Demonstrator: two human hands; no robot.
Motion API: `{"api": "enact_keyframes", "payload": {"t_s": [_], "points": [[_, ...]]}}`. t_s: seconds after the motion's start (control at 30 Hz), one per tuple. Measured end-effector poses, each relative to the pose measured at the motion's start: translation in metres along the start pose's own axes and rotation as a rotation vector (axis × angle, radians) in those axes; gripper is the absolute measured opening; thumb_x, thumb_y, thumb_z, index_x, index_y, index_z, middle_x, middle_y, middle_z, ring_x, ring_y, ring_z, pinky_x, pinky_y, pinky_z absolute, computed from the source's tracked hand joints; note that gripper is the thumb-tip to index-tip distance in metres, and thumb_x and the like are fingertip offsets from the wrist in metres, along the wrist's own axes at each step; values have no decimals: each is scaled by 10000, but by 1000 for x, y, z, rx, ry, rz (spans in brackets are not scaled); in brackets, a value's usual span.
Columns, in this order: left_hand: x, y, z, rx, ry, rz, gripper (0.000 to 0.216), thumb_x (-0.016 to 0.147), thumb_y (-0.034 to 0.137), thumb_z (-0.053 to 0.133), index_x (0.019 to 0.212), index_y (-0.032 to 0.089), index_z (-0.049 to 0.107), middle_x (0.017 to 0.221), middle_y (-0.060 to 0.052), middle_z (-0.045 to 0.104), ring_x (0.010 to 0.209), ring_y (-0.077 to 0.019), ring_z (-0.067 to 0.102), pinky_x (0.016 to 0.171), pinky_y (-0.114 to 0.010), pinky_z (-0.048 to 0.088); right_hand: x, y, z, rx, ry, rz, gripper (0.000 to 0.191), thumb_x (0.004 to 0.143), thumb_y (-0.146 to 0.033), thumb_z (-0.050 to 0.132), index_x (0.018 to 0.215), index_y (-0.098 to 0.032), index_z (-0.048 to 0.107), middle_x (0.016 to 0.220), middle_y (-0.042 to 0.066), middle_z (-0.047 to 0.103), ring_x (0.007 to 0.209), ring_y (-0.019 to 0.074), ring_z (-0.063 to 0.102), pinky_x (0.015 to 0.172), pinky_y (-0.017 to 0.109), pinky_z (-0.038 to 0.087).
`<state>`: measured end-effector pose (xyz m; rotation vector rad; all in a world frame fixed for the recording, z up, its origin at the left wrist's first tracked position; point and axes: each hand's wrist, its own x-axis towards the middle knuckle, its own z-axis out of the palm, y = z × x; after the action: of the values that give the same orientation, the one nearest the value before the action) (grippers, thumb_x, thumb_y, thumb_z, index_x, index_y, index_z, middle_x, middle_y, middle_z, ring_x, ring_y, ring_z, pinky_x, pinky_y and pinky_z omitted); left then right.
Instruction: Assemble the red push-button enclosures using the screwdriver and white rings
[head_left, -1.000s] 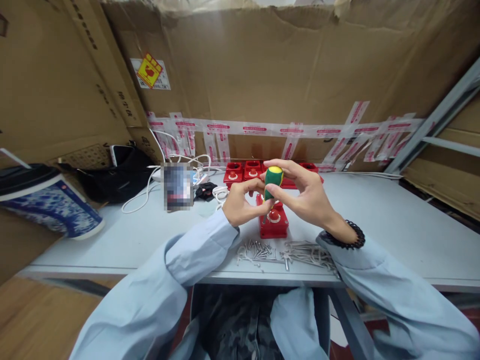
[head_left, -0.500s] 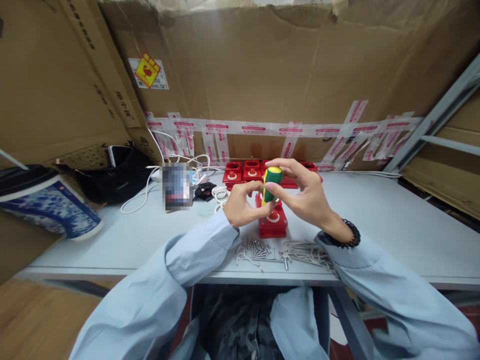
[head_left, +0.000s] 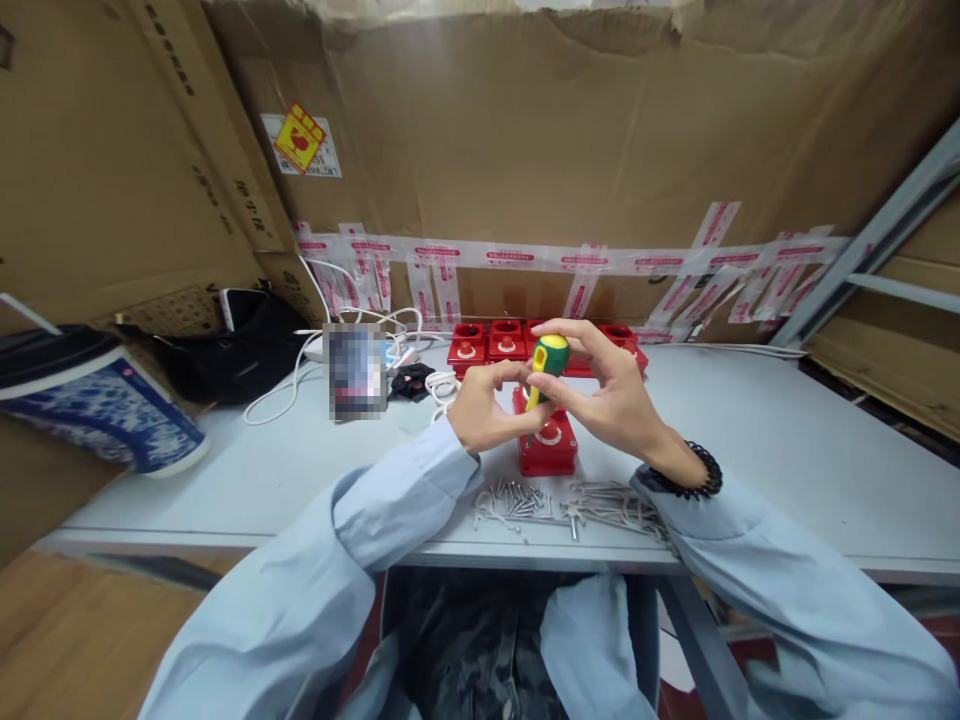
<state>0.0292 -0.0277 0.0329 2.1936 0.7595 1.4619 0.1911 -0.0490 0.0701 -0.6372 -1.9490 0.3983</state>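
My right hand [head_left: 611,400] grips the green and yellow handle of a screwdriver [head_left: 546,362], held upright over a red button box [head_left: 547,445] on the table. My left hand [head_left: 484,408] is closed in a pinch at the screwdriver's shaft, just above the box's left side; what its fingertips hold is hidden. Loose screws [head_left: 517,497] lie in a pile in front of the box, near the table's front edge.
A row of more red button boxes [head_left: 487,343] stands at the back against taped cardboard. White cables [head_left: 315,365], a blurred item and a black bag [head_left: 240,350] lie at the left. A blue patterned bag [head_left: 97,400] rests at far left. A metal shelf frame [head_left: 870,240] rises on the right.
The screwdriver handle has turned slightly in my right hand's fingers, showing more yellow. Both hands stay over the red box.
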Motion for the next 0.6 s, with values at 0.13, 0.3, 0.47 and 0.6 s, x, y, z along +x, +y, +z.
{"api": "enact_keyframes", "payload": {"t_s": [0.13,0.3,0.47,0.6], "points": [[-1,-2,1,-22,41,-22,267,598,271,776,672,173,539,645,38,597,595,-105,530,592,-250,442,0,1,5,-126,137,-29,347,720,-347,730,989,-247,534,879,-11,581,772,148,585,720,306,502],[-1,-5,2,-45,57,-44,243,635,257,750,636,176,521,618,35,601,580,-104,541,592,-253,462,0,-2,0,-12,25,22,414,778,-298,677,1144,-248,491,991,23,603,867,161,608,795,324,506],[-1,-5,2,-22,64,-50,187,668,249,710,635,172,542,609,32,600,569,-103,539,615,-264,475,2,0,-5,105,-103,28,421,849,-240,574,1258,-260,474,1138,45,587,1012,176,595,887,357,492],[0,-1,3,58,66,-1,197,651,258,716,644,160,544,619,21,576,581,-111,525,593,-263,455,4,5,-1,55,-20,4,376,794,-255,649,1149,-252,524,1058,19,588,897,154,594,827,322,498]]}}
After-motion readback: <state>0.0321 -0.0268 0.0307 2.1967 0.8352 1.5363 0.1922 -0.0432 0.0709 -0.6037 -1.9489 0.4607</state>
